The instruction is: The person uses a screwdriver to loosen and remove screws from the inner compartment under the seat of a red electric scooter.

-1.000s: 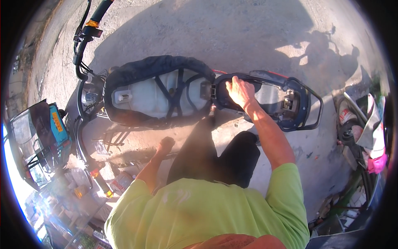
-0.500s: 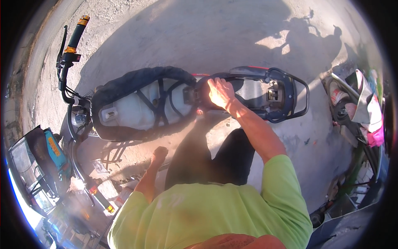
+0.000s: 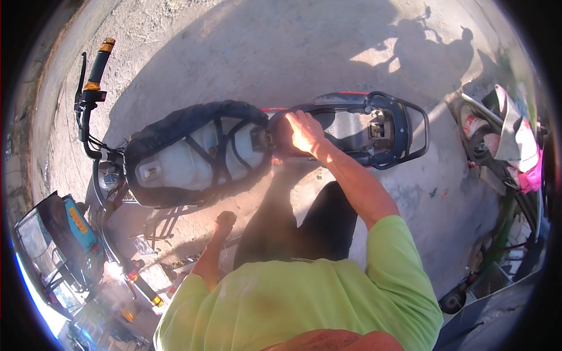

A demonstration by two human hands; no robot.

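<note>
A two-wheeler's seat [image 3: 219, 158] lies flipped forward, showing its pale plastic underside, dark ribs and bunched black cover edge. Behind it, the compartment [image 3: 345, 124] under the seat is exposed inside its dark frame. My right hand [image 3: 305, 133] reaches over the front end of this compartment, close to the seat hinge. Its fingers are curled down against the dark part there; whatever they grip is hidden beneath them. Lower down, my left hand [image 3: 225, 221] is closed in a fist beside my knee, apart from the seat, with nothing showing in it.
The handlebar's far grip [image 3: 100, 61] has a brake lever and orange ends; its near grip [image 3: 146, 289] is at lower left. A black rear rack [image 3: 424, 131] sticks out to the right. Other vehicles and a pink cloth [image 3: 531, 175] stand at the right, a teal-and-black item [image 3: 79, 225] at left.
The view has tilted slightly, shifting the two-wheeler left, its front end lower in the picture. My right hand stays at the compartment's front end; my left fist has barely moved.
</note>
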